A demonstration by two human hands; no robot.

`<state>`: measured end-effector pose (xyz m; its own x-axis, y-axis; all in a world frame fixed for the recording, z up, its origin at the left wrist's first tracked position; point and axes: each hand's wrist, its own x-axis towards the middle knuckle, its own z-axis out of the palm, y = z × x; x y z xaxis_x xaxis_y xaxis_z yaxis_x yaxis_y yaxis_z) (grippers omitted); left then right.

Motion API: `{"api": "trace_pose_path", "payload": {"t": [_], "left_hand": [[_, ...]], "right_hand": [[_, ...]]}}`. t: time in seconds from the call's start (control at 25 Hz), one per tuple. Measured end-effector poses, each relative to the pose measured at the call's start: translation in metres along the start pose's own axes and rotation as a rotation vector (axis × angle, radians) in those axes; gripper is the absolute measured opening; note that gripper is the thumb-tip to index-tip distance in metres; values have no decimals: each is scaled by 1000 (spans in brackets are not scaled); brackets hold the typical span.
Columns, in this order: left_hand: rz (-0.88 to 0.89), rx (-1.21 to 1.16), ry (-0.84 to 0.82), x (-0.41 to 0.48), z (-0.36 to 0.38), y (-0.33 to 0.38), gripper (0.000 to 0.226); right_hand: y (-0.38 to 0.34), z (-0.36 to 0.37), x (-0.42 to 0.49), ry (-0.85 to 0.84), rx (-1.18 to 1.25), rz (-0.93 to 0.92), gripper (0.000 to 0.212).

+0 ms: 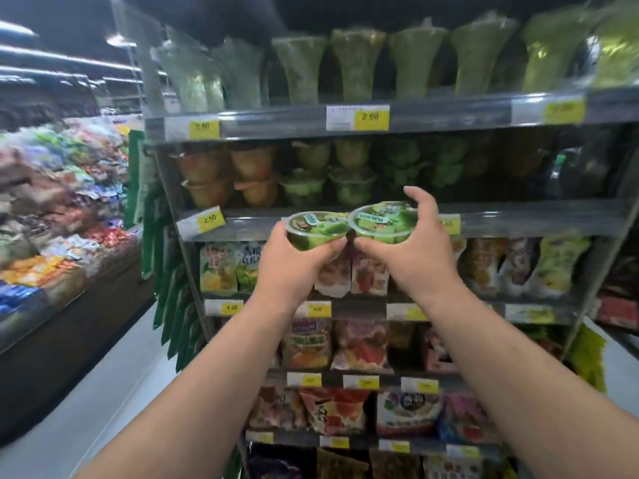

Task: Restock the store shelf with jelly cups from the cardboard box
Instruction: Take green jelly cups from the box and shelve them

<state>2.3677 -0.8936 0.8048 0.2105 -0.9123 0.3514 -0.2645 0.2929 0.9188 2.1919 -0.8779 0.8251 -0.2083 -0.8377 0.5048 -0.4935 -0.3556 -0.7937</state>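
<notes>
Each of my hands holds a green jelly cup in front of the store shelf. My left hand (297,264) grips the left jelly cup (316,227) from below. My right hand (411,250) grips the right jelly cup (382,220), thumb under it and fingers curved above its far side. The two cups touch side by side, level with the edge of the second shelf (518,219). On that shelf stand stacked orange jelly cups (228,178) and green jelly cups (328,178). The cardboard box is out of view.
The top shelf (449,114) carries tall green wrapped packs. Lower shelves hold bagged snacks (349,344) and yellow price tags. A bin of mixed candy (58,209) lies to the left across a pale aisle floor (114,392). Green packets (173,305) hang on the shelf's left side.
</notes>
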Motion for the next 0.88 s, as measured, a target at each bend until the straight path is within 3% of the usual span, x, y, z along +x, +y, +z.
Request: {"api": "trace_pose_path", "payload": {"t": [0.2,0.4,0.52,0.76,0.88], "left_hand": [[21,28,81,65,-2,35,81],[-15,64,166,104,0,40,70],[-22,93,200,117,4,37,84],[-68,134,205,134,12,37,105],[-106,133,198,143,15,34,98]], "right_hand": [[-32,7,68,4,88,7,98],[-35,31,102,34,135,76,95],[-30,45,111,69,157,122,90],[-25,57,129,93,122,183,103],[-22,66,137,138,113,223,100]]}}
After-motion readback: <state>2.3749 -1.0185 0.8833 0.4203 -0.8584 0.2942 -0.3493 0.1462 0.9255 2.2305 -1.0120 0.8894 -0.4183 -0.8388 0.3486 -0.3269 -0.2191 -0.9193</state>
